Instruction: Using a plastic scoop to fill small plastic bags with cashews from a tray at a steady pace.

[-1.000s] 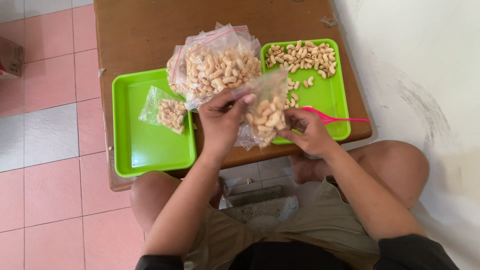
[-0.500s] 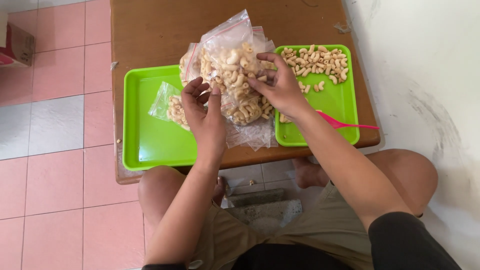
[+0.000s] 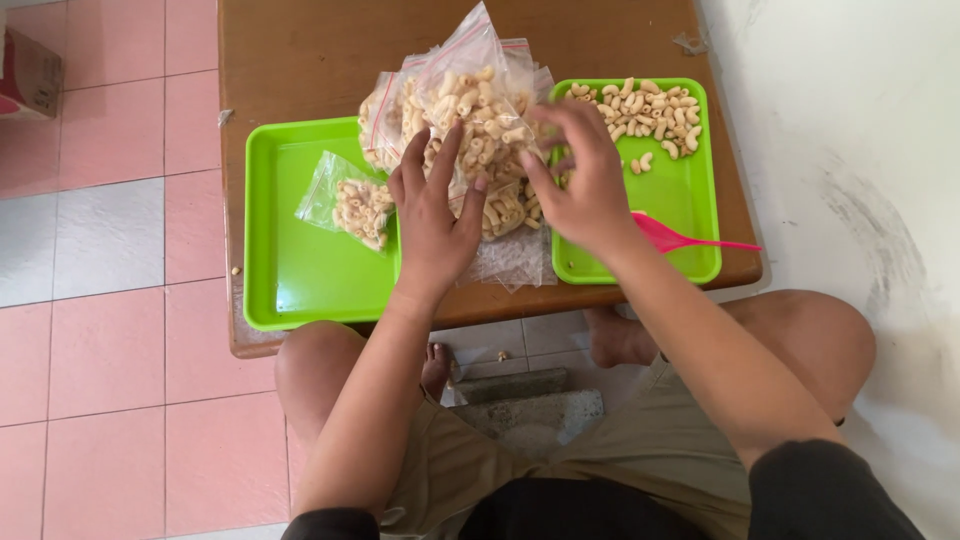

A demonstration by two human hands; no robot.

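Clear bags of macaroni (image 3: pixel 470 120) now sit mid-desk (image 3: pixel 300 60); my left hand (image 3: pixel 432 205) and right hand (image 3: pixel 580 180) have released, fingers spread.

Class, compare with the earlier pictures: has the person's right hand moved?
Yes. The right hand has gone from the table's near edge, by the pink spoon, up to the pile of pasta bags beside the right green tray.

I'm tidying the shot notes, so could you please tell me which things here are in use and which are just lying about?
In use:
left hand
right hand
pile of filled bags
small bag
left tray
right tray with loose macaroni
pink spoon

Lying about:
cardboard box
stone slab
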